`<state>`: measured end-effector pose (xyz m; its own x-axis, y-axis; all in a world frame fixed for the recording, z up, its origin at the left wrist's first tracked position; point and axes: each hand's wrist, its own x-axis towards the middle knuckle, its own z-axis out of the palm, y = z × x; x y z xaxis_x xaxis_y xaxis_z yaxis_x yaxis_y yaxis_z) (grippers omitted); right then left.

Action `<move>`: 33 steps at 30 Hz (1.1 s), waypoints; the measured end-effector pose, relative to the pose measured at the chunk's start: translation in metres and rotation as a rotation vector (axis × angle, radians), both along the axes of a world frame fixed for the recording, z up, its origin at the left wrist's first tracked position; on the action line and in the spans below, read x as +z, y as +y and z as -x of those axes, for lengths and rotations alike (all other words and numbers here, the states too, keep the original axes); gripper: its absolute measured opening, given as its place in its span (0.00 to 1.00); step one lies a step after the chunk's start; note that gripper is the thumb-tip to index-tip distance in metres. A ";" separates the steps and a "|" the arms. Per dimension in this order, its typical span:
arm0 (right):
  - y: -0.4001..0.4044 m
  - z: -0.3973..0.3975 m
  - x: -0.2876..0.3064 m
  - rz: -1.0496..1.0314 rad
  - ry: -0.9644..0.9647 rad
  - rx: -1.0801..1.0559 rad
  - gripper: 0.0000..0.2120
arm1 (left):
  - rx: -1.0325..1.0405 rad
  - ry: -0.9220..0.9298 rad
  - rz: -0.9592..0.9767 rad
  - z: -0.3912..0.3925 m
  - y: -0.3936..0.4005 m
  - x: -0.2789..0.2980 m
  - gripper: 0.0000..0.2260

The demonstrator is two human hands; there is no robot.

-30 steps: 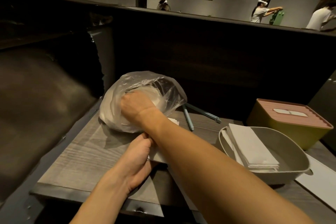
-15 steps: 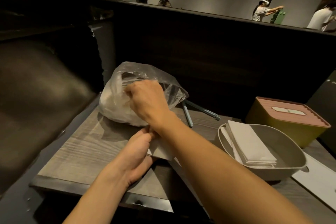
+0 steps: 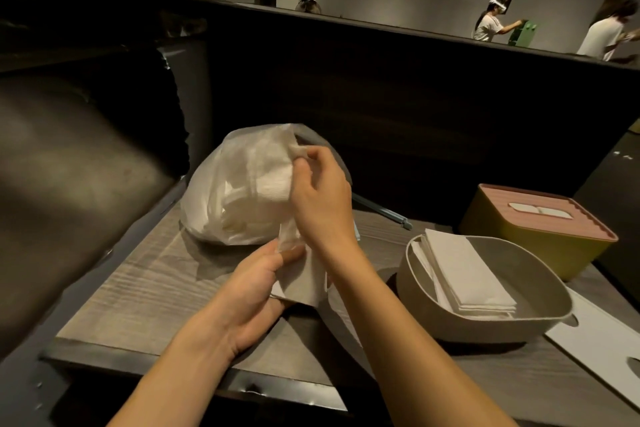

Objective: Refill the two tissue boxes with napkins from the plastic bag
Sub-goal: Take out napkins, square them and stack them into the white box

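The right hand [image 3: 320,198] has come up out of the plastic bag [image 3: 242,191], its grip pinched on a crumpled napkin [image 3: 298,151] at the mouth. The left hand [image 3: 256,284], just below it, clamps folded napkins [image 3: 301,282] on the table [image 3: 145,291]. The thin napkin could tear or snag against the bag. The open grey tissue box [image 3: 540,319] waits to the right.

A grey wood-grain table [image 3: 145,291] carries the plastic bag [image 3: 242,191] of napkins at its far left. To the right stand an open grey tissue box [image 3: 540,319], a yellow tissue box [image 3: 533,243] behind it, and a white lid [image 3: 602,350] at the edge.
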<state>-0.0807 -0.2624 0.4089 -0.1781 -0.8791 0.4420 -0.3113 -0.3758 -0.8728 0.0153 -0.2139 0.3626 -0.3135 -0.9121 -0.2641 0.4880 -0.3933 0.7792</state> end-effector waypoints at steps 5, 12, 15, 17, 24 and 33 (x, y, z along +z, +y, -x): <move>0.002 0.008 -0.005 0.010 -0.053 -0.060 0.08 | -0.003 -0.037 0.025 0.000 0.000 -0.003 0.13; 0.024 0.028 0.006 -0.011 -0.399 0.008 0.09 | 0.026 -0.056 -0.016 0.000 -0.003 -0.004 0.13; 0.042 0.040 0.005 -0.159 -0.612 0.134 0.10 | 0.018 -0.008 -0.043 0.001 -0.003 -0.003 0.15; 0.053 0.047 -0.001 -0.289 -0.735 0.238 0.12 | 0.014 -0.011 -0.063 0.000 -0.004 -0.004 0.16; 0.060 0.057 -0.042 -0.489 -0.578 0.135 0.10 | -0.022 0.044 -0.046 -0.004 -0.006 -0.008 0.17; 0.056 0.052 -0.057 -0.256 -0.237 -0.111 0.06 | -0.064 0.069 0.064 0.000 0.000 -0.007 0.17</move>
<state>-0.1329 -0.2065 0.3517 -0.3500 -0.9255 0.1450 -0.1163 -0.1107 -0.9870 0.0154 -0.2135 0.3558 -0.3874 -0.9038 -0.1821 0.5165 -0.3763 0.7691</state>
